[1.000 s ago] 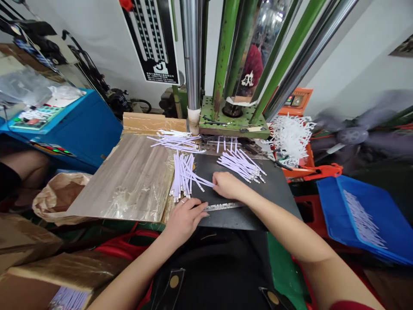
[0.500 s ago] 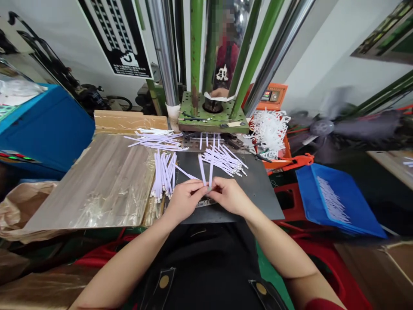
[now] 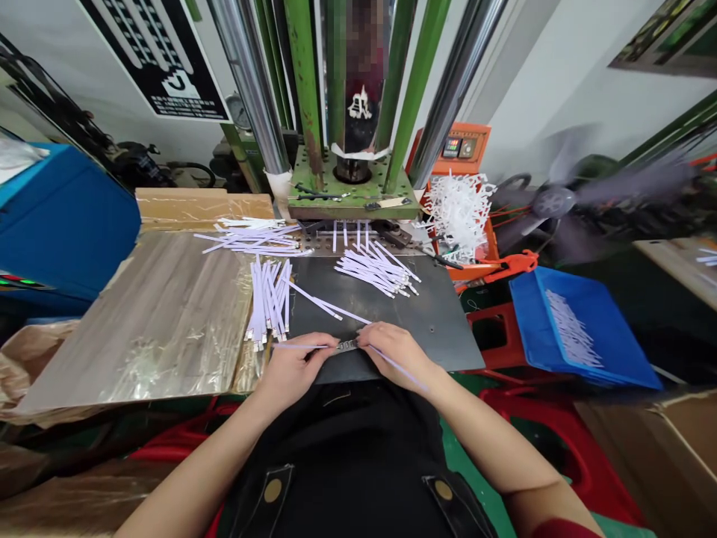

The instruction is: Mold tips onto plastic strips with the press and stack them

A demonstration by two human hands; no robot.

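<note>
A small metal bar (image 3: 347,345) is held at the near edge of the dark plate (image 3: 442,321), between both hands. The left hand (image 3: 291,368) is seen at the bar's left end, with its fingers pinched on a thin white strip (image 3: 296,346) that sticks out to the left. The right hand (image 3: 395,353) is seen at the bar's right end, its fingers curled and pinched around another strip (image 3: 400,370) that runs back along the wrist. A loose strip (image 3: 328,305) is laid slanted just beyond the hands. A bundle (image 3: 267,302) of strips is laid at the plate's left edge, and a second pile (image 3: 374,270) is laid near its far edge. More strips (image 3: 252,235) are spread at the far edge of the wooden board (image 3: 162,314). A blue bin (image 3: 588,329) is set well apart to the right.
</note>
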